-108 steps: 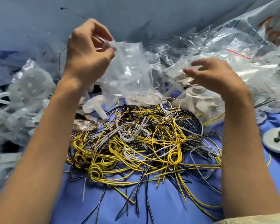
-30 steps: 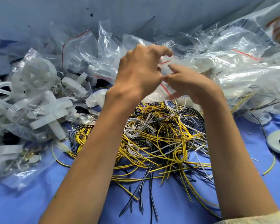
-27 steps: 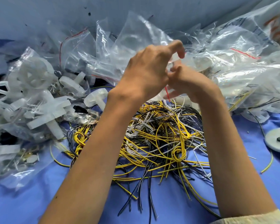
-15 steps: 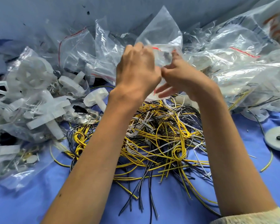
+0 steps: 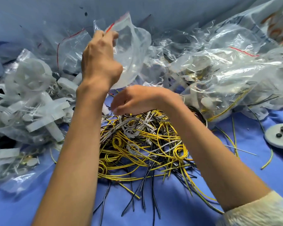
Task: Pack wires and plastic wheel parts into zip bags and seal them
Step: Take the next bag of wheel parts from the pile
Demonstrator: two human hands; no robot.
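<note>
My left hand (image 5: pixel 100 62) is raised and pinches the red-striped rim of an empty clear zip bag (image 5: pixel 132 51), which hangs open below the fingers. Lower down, my right hand (image 5: pixel 137 98) hovers just over the top of a tangled pile of yellow, black and white wires (image 5: pixel 145 144); its fingers are loosely curved and blurred, with nothing visibly held. White plastic wheel parts (image 5: pixel 31 79) lie heaped at the left, some loose and some inside bags.
Crumpled clear bags holding parts and wires (image 5: pixel 219 70) are piled at the back right. A grey disc with three black pieces (image 5: pixel 279 136) sits at the right edge. Blue cloth (image 5: pixel 170 209) covers the surface, and stray wire ends lie across it.
Both hands were working the bag's rim together. Now my right hand has let go and dropped toward the wires, while my left hand lifted the bag up and left.
</note>
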